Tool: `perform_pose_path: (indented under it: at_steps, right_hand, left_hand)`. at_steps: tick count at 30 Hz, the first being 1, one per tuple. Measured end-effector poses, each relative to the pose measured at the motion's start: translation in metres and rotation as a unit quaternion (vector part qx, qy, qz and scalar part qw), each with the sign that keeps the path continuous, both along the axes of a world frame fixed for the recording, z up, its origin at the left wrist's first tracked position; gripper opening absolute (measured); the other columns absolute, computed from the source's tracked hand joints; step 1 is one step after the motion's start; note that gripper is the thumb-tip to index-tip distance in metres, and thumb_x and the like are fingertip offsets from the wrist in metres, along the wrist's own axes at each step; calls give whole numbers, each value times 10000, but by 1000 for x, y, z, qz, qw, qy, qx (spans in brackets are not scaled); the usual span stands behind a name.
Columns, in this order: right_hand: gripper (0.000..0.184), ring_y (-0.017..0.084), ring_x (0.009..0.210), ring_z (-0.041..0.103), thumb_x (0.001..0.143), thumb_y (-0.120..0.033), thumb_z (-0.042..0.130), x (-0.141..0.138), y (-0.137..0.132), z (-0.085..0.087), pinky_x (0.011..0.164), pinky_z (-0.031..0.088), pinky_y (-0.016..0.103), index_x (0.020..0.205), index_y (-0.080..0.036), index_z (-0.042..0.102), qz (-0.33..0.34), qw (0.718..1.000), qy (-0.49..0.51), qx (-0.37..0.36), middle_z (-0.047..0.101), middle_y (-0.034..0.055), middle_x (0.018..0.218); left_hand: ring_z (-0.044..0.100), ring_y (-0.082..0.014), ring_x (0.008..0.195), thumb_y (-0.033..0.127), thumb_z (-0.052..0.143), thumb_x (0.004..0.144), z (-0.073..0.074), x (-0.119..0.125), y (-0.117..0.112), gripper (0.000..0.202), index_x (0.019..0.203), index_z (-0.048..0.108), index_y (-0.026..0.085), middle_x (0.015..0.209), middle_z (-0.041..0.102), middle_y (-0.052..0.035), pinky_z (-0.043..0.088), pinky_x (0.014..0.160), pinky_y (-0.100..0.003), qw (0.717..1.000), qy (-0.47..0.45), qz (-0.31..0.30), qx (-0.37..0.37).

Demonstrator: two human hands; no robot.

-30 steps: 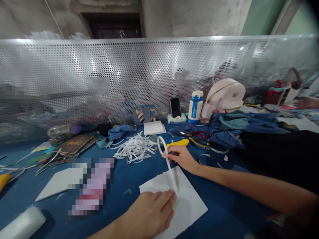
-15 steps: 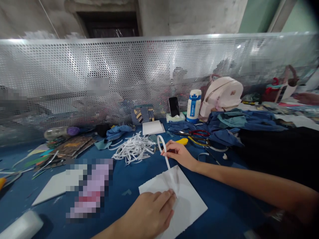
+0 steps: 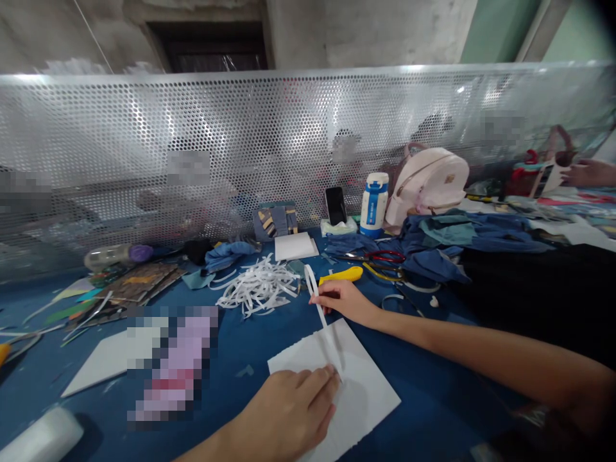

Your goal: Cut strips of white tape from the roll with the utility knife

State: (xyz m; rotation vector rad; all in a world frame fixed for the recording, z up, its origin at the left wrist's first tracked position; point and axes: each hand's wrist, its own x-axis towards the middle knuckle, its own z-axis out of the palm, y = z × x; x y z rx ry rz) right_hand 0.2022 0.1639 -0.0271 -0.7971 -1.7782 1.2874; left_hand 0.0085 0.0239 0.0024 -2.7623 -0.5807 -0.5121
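A white sheet of paper (image 3: pixel 356 391) lies on the blue table in front of me. My left hand (image 3: pixel 289 414) presses flat on its near left part, fingertips at the base of a narrow white paper strip (image 3: pixel 318 308). My right hand (image 3: pixel 344 300) pinches that strip higher up and holds it taut, so the strip rises from the sheet and curls over at the top. A pile of several similar white strips (image 3: pixel 257 285) lies just beyond.
A yellow-handled cutter (image 3: pixel 342 275) and red scissors (image 3: pixel 385 258) lie behind my right hand. Further back stand a blue-white bottle (image 3: pixel 374 205), a phone (image 3: pixel 335 205), a pink backpack (image 3: pixel 428 186) and blue cloth (image 3: pixel 462 237). A perforated metal screen (image 3: pixel 240 147) closes the far side. Another person's hand (image 3: pixel 587 173) is at far right.
My right hand has shifted slightly down and right along the strip, and the strip's loop has narrowed. The left hand has stayed in place on the sheet.
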Motion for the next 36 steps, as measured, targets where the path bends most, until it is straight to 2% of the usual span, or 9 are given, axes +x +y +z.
perform_pose_path:
  at_steps: [4,7,10,15,19,25,32,36]
  right_hand:
    - [326,134,597,633,817,-470,726,2,2,-1,598,539,256,861,-151,773,5,1000,5,-14,726,51,800]
    - [315,129,607,650,823,-447,712,2,3,-1,547,509,222,847,-140,779,4,1000,-1,-19,748,71,847]
    - [293,136,628,664,831,-421,698,2,3,-1,515,474,201,864,-143,784,2,1000,-3,-22,753,69,826]
    - [242,176,766,708,842,-366,688,3,3,-1,566,491,212,954,-170,775,14,999,28,-19,764,60,865]
    - [246,144,668,668,871,-383,663,3,1,2,559,482,216,902,-159,760,16,999,30,-8,734,40,769]
    - [314,113,566,601,869,-385,670,3,-3,7,552,489,231,658,-152,670,16,998,56,9,660,15,679]
    - [306,118,548,627,880,-390,659,3,-4,7,517,467,217,690,-150,667,13,998,52,11,643,3,647]
    - [259,119,552,645,894,-387,647,4,-4,6,491,434,203,819,-149,716,16,999,45,6,665,6,667]
  left_hand:
    - [743,-207,758,123,403,993,-2,-1,1,299,1203,607,60,1098,738,-118,608,527,-315,1000,5,1,3]
    - [741,-209,775,125,409,995,-3,-2,2,303,1229,593,68,1118,733,-112,609,536,-319,1000,17,4,-1]
    - [740,-207,789,138,407,1003,-5,-3,2,300,1233,590,77,1128,732,-107,606,543,-313,1000,19,5,-3]
    - [742,-211,781,145,405,1005,-5,-4,0,298,1227,592,77,1132,732,-104,607,536,-321,1000,16,8,-12]
    - [745,-209,782,142,415,1002,-3,-3,0,289,1220,594,75,1130,732,-108,610,546,-314,1000,18,8,-20]
    - [747,-209,787,128,412,998,-4,-3,1,286,1215,589,71,1130,733,-110,606,548,-307,1000,7,6,-17]
    - [746,-212,799,126,401,998,-4,-4,0,296,1224,585,72,1150,728,-108,603,529,-314,999,16,7,-27]
    - [746,-213,798,134,385,1007,-5,-4,1,307,1231,584,67,1144,728,-111,606,529,-319,1000,14,2,-24]
